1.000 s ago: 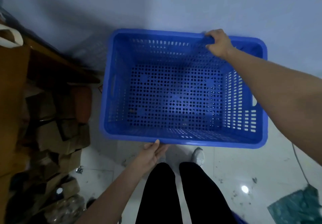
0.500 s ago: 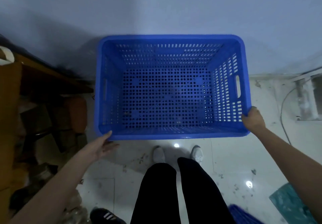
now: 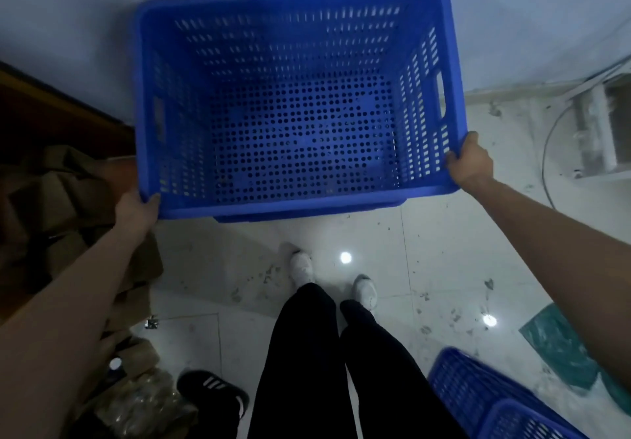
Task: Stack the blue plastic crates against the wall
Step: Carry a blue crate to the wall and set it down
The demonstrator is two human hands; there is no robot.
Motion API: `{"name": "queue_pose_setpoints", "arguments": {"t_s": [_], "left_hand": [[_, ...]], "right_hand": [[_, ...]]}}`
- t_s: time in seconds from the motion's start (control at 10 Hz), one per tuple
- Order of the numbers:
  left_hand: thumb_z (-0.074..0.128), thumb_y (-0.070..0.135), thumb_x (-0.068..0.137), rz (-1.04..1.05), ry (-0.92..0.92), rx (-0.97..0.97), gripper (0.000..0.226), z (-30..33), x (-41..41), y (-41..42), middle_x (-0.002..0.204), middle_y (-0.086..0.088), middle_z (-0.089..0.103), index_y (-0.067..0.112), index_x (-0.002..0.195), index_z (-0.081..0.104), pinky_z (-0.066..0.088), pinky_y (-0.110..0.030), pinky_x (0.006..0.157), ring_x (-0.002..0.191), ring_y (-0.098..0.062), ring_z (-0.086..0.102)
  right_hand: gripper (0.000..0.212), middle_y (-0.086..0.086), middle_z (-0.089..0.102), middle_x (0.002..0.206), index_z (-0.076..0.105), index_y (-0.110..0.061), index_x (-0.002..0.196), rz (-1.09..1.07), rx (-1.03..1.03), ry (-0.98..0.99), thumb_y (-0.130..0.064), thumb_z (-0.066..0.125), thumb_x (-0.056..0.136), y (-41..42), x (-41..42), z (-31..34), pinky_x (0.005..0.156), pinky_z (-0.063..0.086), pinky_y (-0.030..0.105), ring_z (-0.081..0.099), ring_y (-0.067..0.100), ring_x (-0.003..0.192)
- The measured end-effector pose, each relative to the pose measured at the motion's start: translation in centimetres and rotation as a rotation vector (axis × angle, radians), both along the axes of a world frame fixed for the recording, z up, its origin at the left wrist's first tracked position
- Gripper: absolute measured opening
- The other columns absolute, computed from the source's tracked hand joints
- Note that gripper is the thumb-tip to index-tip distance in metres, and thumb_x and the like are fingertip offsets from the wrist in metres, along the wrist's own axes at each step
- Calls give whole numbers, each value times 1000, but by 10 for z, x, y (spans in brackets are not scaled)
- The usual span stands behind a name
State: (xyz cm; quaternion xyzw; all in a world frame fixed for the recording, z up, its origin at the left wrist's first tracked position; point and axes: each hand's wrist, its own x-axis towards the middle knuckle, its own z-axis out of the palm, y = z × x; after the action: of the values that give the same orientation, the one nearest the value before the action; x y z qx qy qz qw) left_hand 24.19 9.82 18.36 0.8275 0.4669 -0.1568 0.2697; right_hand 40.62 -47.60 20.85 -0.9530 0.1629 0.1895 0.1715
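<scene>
Crates of blue plastic are being gathered at a pale wall (image 3: 102,1), and the largest thing in view, the open-topped blue crate (image 3: 293,138), is sitting with its far rim close against that wall. A darker blue edge is showing under its near rim, which suggests it is resting on another crate of the same kind, though the lower one is almost wholly hidden. The crate is empty, its perforated floor and slotted sides showing through.

On the tiled floor (image 3: 426,268) at the lower right, more blue crates (image 3: 488,394) are waiting, apart from the one at the wall. A heap of brown cardboard (image 3: 58,192) is crowding the left side, just beside the crate's near left corner.

The person, standing in dark trousers and white shoes, is reaching out both arms. The left hand (image 3: 138,208) is curling over the near left corner of the rim, thumb on top. The right hand (image 3: 471,162) is closing round the near right corner, fingers wrapped over the edge.

The step in hand looks like the seating and squaring of this crate against the wall. Judged from the scene, the next move calls for letting go of both corners once the crate is sitting level, then turning to the lower right for another crate and lowering it squarely on top.
</scene>
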Motion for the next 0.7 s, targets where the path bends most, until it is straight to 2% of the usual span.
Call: {"name": "queue_pose_setpoints", "arguments": {"t_s": [0.1,0.2,0.3,0.4,0.5,0.6,0.7], "left_hand": [[53,31,95,-4,8,60,46,-1,2,-1,125,-28,60,-3,125,54,52,-53,90,106,-45,62],[54,33,94,32,-17,106,49,1,2,-3,127,-28,59,-2,129,54,50,-50,94,111,-43,60],[53,30,95,7,-21,135,48,-1,0,-7,129,-29,57,-2,132,53,45,-50,95,116,-43,56],[50,30,97,-8,17,154,49,3,0,-12,131,-30,55,-2,134,49,45,-53,99,118,-46,54],[51,31,96,-1,60,139,48,5,-3,-10,130,-28,56,-2,131,50,47,-54,96,116,-45,55],[52,31,95,22,26,118,45,9,-12,-11,127,-25,60,3,130,53,49,-53,94,113,-43,58],[51,28,94,-13,-1,86,42,7,-9,-11,125,-26,61,2,127,55,48,-54,97,113,-44,58]], "right_hand": [[36,31,59,116,38,4,120,54,8,-26,-19,48,95,-6,-2,1,74,41,45,59,48,100],[34,29,60,115,39,4,119,83,17,-85,-20,47,95,-9,-1,1,71,40,41,60,47,98],[36,29,61,115,37,4,121,119,3,-84,-20,45,96,-9,-3,-2,73,42,41,60,47,98],[37,28,61,115,36,4,122,139,-6,-83,-21,44,97,-8,-4,-5,72,40,40,60,47,98],[36,29,61,114,37,5,121,163,-12,-102,-20,44,97,-10,-9,-5,72,41,41,60,48,96],[36,29,62,111,38,6,120,191,-12,-101,-19,45,96,-14,-19,-6,74,44,46,61,49,93],[35,30,62,110,38,6,119,187,-36,-101,-18,46,96,-14,-26,-8,72,43,45,61,49,92]]}}
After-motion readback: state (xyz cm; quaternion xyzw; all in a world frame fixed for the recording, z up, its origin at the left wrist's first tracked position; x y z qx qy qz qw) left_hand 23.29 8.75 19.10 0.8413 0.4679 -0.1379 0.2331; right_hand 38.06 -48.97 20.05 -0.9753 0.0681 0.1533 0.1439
